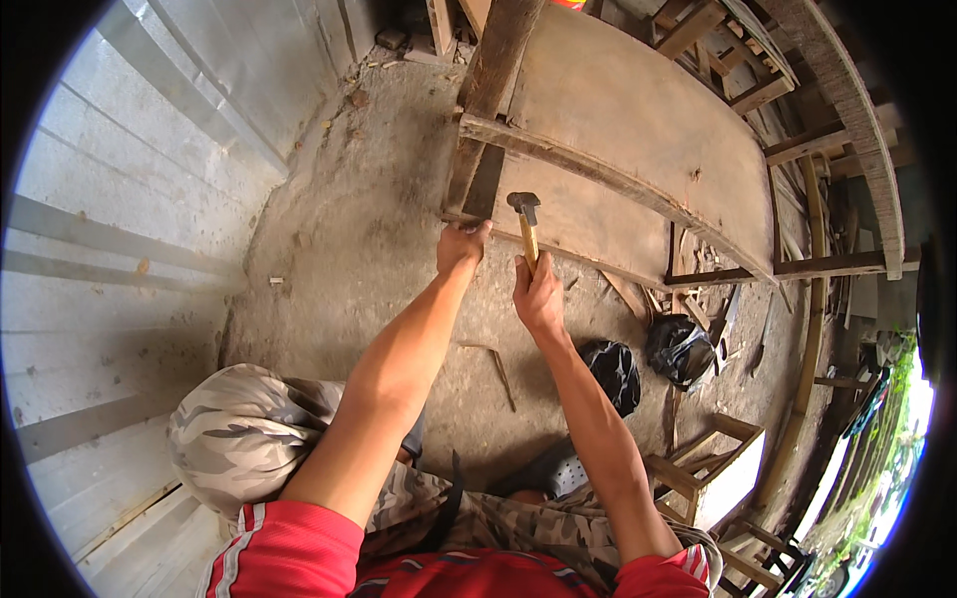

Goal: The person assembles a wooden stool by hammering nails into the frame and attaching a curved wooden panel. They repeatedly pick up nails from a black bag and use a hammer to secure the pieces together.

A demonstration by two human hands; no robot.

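Observation:
A hammer (529,237) with a dark metal head and a pale wooden handle is gripped in my right hand (539,291). Its head is raised over the lower part of a wooden frame (608,181) faced with brown panels. Left of the hammer, my left hand (461,249) is closed against the frame's lower left corner, beside an upright dark post (478,164). What sits between those fingers, if anything, is too small to make out. Both my arms reach forward from red sleeves.
A corrugated metal wall (140,249) runs along the left. On the dirt floor (339,219) lie a thin stick (503,379) and two black plastic bags (682,349). A small wooden stool-like frame (728,468) stands at the right, with stacked lumber (698,40) behind the panels.

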